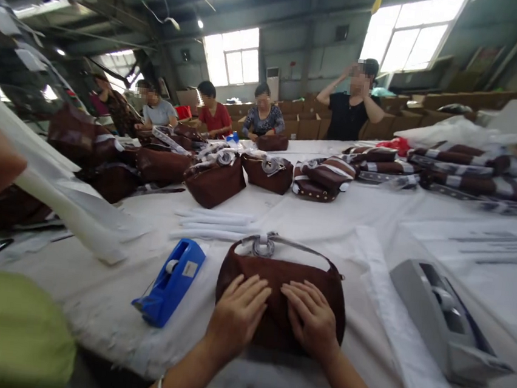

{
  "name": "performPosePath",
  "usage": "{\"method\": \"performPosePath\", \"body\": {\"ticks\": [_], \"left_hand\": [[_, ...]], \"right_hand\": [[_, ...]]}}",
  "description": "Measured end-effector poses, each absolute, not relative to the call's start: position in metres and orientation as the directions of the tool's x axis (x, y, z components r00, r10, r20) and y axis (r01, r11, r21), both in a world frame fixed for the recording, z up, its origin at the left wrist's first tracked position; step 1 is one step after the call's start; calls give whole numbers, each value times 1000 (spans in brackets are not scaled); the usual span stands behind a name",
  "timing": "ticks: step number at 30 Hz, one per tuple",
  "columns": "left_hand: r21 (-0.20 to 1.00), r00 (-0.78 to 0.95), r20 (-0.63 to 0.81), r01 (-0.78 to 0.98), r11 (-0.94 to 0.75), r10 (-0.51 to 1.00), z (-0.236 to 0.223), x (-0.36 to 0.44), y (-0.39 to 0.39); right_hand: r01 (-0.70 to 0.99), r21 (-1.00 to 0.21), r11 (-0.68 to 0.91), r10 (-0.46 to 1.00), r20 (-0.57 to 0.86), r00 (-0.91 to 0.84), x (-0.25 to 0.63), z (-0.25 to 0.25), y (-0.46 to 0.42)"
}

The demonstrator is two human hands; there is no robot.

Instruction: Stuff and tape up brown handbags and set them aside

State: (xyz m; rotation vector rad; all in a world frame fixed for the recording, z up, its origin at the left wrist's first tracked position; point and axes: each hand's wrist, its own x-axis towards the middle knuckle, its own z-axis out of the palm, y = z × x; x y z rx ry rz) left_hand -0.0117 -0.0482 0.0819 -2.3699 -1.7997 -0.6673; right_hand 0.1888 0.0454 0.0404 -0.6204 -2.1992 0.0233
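Observation:
A brown handbag [278, 272] lies in front of me on the white-covered table, its strap looped at the far side with a wrapped ring-shaped piece [263, 247] on it. My left hand [240, 311] rests flat on the left half of the bag, fingers stretched out. On the right half lies my right hand [313, 315], its fingers extended too. Both palms face down on the bag, and neither hand grips it. Left of the bag stands a blue tape dispenser [172, 283]. A grey tape dispenser [442, 321] sits to the right.
White rolled strips [214, 220] lie beyond the bag. Several more brown handbags [216, 181] line the table's far half, with wrapped ones [471, 172] stacked at right. A person in green [8, 328] is close at my left. Several people work across the table [155, 220].

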Motion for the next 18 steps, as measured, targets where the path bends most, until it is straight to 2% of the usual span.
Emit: {"method": "performPosePath", "body": {"ticks": [2,4,8,11,15,18], "left_hand": [[65,170,416,974,-216,893,82,-26,-40],[7,151,403,986,-168,903,74,-36,-36],[35,106,416,991,-132,903,42,-45,-38],[81,87,486,986,-144,869,16,-48,-39],[61,75,567,989,-133,820,3,-51,-38],[-40,118,620,992,-119,776,3,-55,-33]], "right_hand": [[429,-242,870,460,710,-534,188,41,45],[424,-261,867,471,709,-524,189,40,44],[375,-327,868,484,727,-487,189,35,46],[326,-341,882,464,753,-467,185,29,48],[322,-247,914,381,795,-472,183,25,53],[328,-113,938,274,821,-501,186,18,67]]}}
